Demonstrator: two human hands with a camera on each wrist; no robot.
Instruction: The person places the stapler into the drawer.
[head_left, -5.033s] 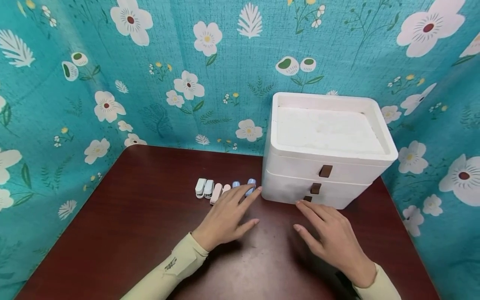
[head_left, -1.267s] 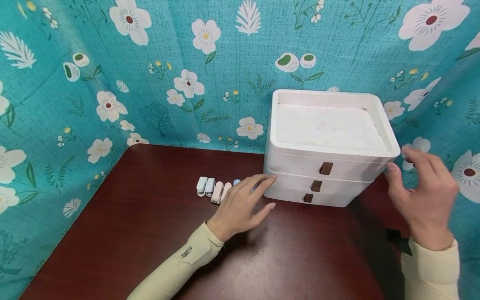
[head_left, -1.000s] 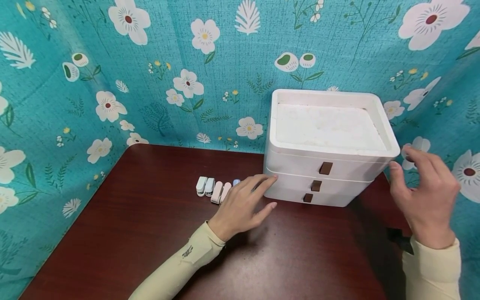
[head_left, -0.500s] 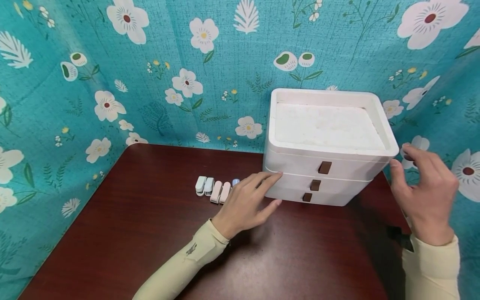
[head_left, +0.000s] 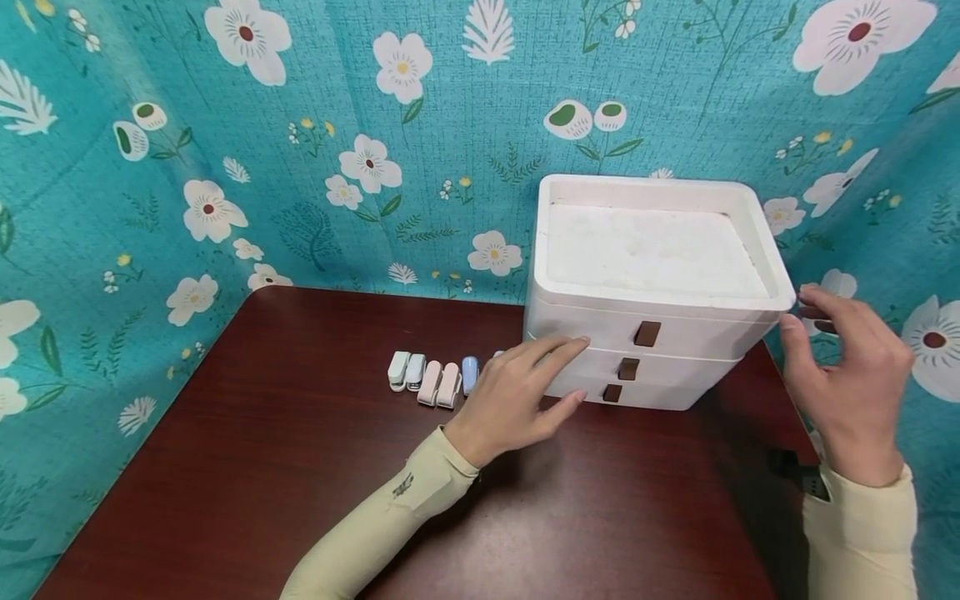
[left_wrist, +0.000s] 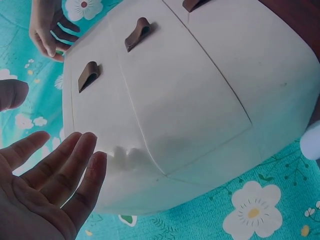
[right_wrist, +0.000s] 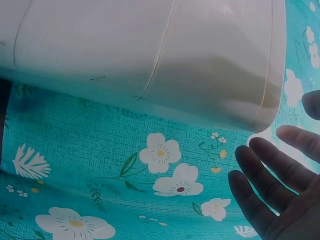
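A white drawer unit [head_left: 637,333] with three brown tab handles stands on the table, all drawers closed. My left hand [head_left: 517,400] hovers before its front left part, fingers loosely spread and holding nothing. In the left wrist view those fingertips [left_wrist: 87,145] come close to the unit's side edge. Beside the upper right corner is my right hand [head_left: 851,375], fingers slightly bent and nothing in them; the right wrist view shows its fingers [right_wrist: 265,175] just off that corner. Several mini staplers sit in a row left of the unit: pale green [head_left: 399,369], pink [head_left: 430,383] and blue [head_left: 469,375]. My left hand partly hides the row's right end.
The unit's top is a shallow tray [head_left: 652,250] with a raised rim. A dark red-brown table [head_left: 247,467] lies beneath everything. Teal flowered cloth [head_left: 315,167] hangs behind and on both sides, close to the unit's back.
My right hand has gone from the lowest handle to the unit's upper right corner. My left hand has drifted right, uncovering more of the staplers. The drawers look unchanged.
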